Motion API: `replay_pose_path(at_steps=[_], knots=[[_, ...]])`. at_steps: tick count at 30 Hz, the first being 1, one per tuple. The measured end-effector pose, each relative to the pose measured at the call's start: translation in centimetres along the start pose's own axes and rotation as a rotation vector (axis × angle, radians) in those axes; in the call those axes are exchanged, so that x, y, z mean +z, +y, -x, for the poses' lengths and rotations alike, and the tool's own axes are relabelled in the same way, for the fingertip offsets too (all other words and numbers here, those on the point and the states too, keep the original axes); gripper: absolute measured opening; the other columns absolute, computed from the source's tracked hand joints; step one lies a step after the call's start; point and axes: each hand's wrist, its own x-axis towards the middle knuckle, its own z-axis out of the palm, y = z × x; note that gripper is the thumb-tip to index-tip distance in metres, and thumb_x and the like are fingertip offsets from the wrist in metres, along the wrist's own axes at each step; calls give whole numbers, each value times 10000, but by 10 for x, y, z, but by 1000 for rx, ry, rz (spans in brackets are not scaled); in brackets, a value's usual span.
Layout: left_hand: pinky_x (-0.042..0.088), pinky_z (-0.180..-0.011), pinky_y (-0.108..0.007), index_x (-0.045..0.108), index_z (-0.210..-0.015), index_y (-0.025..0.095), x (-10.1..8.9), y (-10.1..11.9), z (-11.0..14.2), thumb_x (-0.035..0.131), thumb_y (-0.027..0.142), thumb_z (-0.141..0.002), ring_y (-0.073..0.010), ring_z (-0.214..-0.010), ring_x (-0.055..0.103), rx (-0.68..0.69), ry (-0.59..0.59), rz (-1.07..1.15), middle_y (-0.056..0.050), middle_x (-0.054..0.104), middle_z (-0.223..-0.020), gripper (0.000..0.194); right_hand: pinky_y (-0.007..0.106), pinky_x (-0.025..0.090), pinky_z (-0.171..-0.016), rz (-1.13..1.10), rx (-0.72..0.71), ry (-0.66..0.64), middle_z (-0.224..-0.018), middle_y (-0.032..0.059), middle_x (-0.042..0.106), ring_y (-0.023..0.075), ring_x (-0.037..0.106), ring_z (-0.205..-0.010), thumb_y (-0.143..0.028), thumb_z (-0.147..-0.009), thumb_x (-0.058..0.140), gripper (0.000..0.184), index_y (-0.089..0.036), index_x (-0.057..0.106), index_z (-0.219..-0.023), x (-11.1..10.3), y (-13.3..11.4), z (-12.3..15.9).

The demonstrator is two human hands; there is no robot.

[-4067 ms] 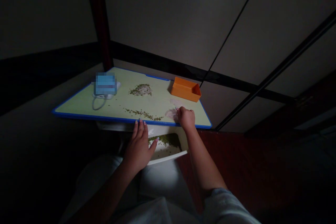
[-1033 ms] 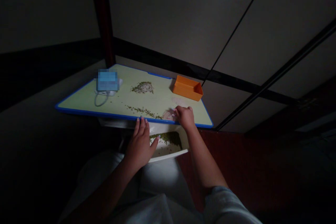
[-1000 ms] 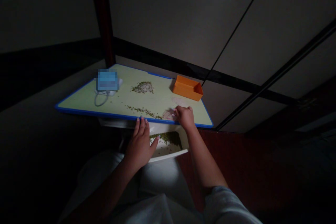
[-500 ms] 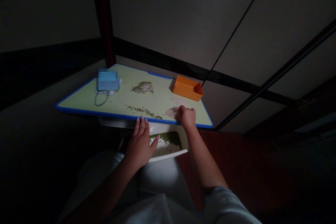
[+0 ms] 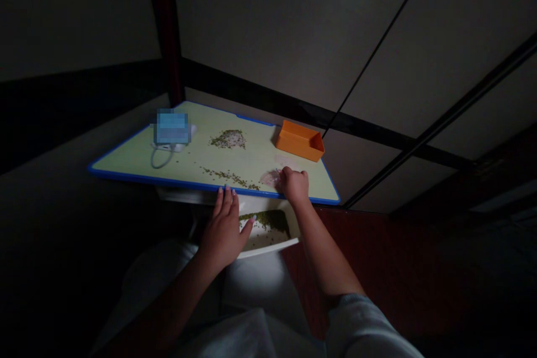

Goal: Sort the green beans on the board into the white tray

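Note:
My left hand is open. Its fingertips lie at the blue front edge of the board, and the thumb stretches over a white container holding small green beans or grains. Closed fingers form a fist in my right hand, low over the front right of the pale yellow board. By its fingertips is a pale pinkish, see-through-looking patch; what the fingers hold, if anything, is hidden. Left of it runs a loose strip of scattered green grains.
Farther back on the board sits a pile of whitish and green grains. An orange open box stands at the right rear. A blurred-out device with a looped cable is at the left. Cabinet panels rise behind.
My right fist has shifted slightly left, along with the pale patch at its fingertips. My left hand has stayed in place.

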Motion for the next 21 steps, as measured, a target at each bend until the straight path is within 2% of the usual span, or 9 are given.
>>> replay_pose_path(at_steps=[7,12,16,21], knots=[[279,-1125,-454,346,-1367,-23,1,0,0,441,465,-848,-328,-1431,120,-11,14,10,-259,270,-1499,719,299,257,-744,-20,-76,25,-821,55,707,164,600,-746,-369,-972,346,320,-217,621,-917,2,1,-1],[290,-1116,-473,336,-1376,0,2,-1,1,431,477,-853,-327,-1432,113,5,34,27,-252,269,-1501,714,281,246,-756,-69,-25,55,-843,49,707,146,592,-742,-356,-980,335,325,-206,618,-924,4,13,1],[293,-1114,-475,335,-1372,-21,2,0,0,427,468,-854,-333,-1432,108,0,28,28,-268,264,-1496,718,267,247,-767,-93,-57,20,-825,44,708,141,591,-735,-360,-980,336,329,-203,617,-916,5,17,3],[296,-1112,-482,324,-1385,10,3,0,0,426,477,-853,-328,-1432,122,2,45,38,-247,269,-1504,715,266,246,-779,-93,-94,7,-837,50,709,146,596,-752,-343,-977,347,315,-198,620,-914,2,13,4]])
